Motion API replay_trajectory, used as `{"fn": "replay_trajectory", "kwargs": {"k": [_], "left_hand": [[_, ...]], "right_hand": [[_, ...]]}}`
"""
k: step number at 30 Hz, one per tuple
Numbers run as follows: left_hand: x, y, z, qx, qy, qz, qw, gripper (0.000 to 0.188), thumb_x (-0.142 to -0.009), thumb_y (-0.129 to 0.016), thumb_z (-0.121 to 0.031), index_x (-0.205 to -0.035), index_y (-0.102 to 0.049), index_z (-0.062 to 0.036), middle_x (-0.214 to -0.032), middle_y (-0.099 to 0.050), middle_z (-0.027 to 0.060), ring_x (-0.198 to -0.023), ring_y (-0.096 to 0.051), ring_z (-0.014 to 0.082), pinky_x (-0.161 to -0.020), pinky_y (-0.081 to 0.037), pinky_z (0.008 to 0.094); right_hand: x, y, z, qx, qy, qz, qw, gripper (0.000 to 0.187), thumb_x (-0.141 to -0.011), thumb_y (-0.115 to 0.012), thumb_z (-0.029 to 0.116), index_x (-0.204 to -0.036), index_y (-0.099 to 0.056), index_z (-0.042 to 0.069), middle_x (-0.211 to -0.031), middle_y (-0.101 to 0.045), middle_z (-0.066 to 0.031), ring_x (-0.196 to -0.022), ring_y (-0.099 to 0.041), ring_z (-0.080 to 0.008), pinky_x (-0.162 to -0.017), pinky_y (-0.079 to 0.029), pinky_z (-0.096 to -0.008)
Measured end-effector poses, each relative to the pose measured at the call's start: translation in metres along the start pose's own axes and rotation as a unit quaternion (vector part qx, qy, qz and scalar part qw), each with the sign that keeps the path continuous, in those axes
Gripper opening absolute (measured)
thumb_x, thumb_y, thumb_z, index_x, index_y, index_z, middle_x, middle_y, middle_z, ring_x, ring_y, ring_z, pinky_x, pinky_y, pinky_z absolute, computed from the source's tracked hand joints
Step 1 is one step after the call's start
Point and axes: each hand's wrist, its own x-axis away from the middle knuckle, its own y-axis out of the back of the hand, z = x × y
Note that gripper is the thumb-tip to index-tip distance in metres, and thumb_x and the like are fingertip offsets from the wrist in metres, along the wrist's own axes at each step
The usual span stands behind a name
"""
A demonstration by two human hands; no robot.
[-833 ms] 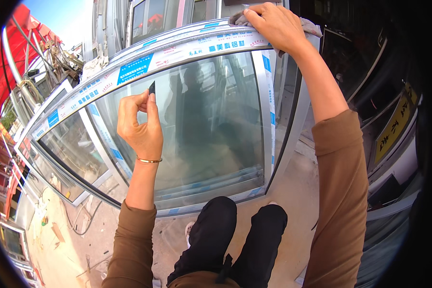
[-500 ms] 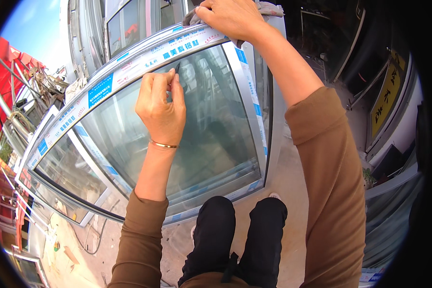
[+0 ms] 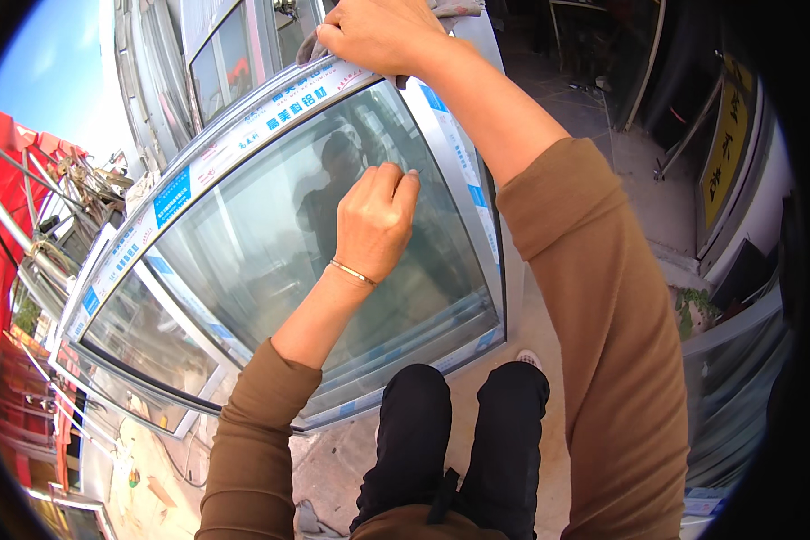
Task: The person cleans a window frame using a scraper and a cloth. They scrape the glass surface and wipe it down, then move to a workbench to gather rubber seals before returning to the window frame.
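In front of me a large window frame [image 3: 220, 162] stands upright, its silver metal covered with blue-and-white protective film. My left hand [image 3: 376, 216], with a thin bracelet at the wrist, is closed in front of the big glass pane [image 3: 270, 261]. Its fingertips are curled away from view, so anything small between them is hidden. Along the frame's top edge, my right hand [image 3: 382, 36] is curled over a grey cloth [image 3: 310, 49], which shows on both sides of the hand. A dark reflection of a person appears in the glass.
To the left are a smaller pane section [image 3: 153, 328], a heap of scrap strips and pipes [image 3: 81, 184], and red sheeting [image 3: 4, 171]. More metal frames [image 3: 153, 67] lean behind. A yellow sign [image 3: 729, 144] stands at the right. Debris [image 3: 153, 490] lies on the ground.
My left hand has moved right and down across the glass, its fingertips turning out of sight. My right hand and the window's top edge appear further left in the view.
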Motion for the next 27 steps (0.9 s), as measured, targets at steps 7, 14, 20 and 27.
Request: {"fn": "replay_trajectory", "kwargs": {"k": [7, 14, 20, 27], "left_hand": [[0.020, 0.032, 0.031, -0.014, 0.173, -0.097, 0.980, 0.014, -0.084, -0.080, 0.006, -0.092, -0.071, -0.0015, -0.082, -0.061, 0.0082, -0.071, -0.062, 0.0258, -0.059, -0.049, 0.0359], [0.052, 0.045, 0.017, -0.004, 0.051, -0.022, 0.998, 0.017, -0.084, -0.081, 0.008, -0.092, -0.070, -0.0022, -0.081, -0.063, 0.0082, -0.068, -0.062, 0.0241, -0.057, -0.047, 0.0343], [0.061, 0.051, 0.025, 0.007, -0.007, 0.021, 1.000, 0.018, -0.084, -0.080, 0.010, -0.094, -0.072, -0.0023, -0.082, -0.065, 0.0070, -0.068, -0.063, 0.0207, -0.056, -0.046, 0.0322], [0.066, 0.044, 0.016, 0.019, 0.054, 0.005, 0.998, 0.018, -0.085, -0.080, 0.010, -0.094, -0.072, -0.0028, -0.083, -0.065, 0.0075, -0.066, -0.062, 0.0191, -0.055, -0.046, 0.0322]], "right_hand": [[0.012, 0.009, -0.005, 0.015, 0.073, -0.020, 0.997, 0.044, -0.102, -0.050, 0.034, -0.095, -0.081, 0.003, -0.101, -0.077, -0.0244, -0.102, -0.074, -0.0429, -0.092, -0.057, -0.0534], [0.007, 0.010, -0.003, 0.023, 0.072, -0.018, 0.997, 0.044, -0.101, -0.050, 0.035, -0.096, -0.081, 0.002, -0.103, -0.077, -0.0246, -0.104, -0.074, -0.0429, -0.093, -0.057, -0.0544], [0.012, 0.011, -0.003, -0.027, 0.020, -0.026, 0.999, 0.047, -0.099, -0.053, 0.038, -0.101, -0.079, 0.000, -0.108, -0.076, -0.0282, -0.107, -0.073, -0.0451, -0.096, -0.056, -0.0550], [0.012, 0.013, 0.000, -0.018, 0.020, -0.011, 1.000, 0.047, -0.099, -0.051, 0.038, -0.104, -0.078, 0.001, -0.106, -0.076, -0.0278, -0.106, -0.073, -0.0453, -0.096, -0.055, -0.0558]]}}
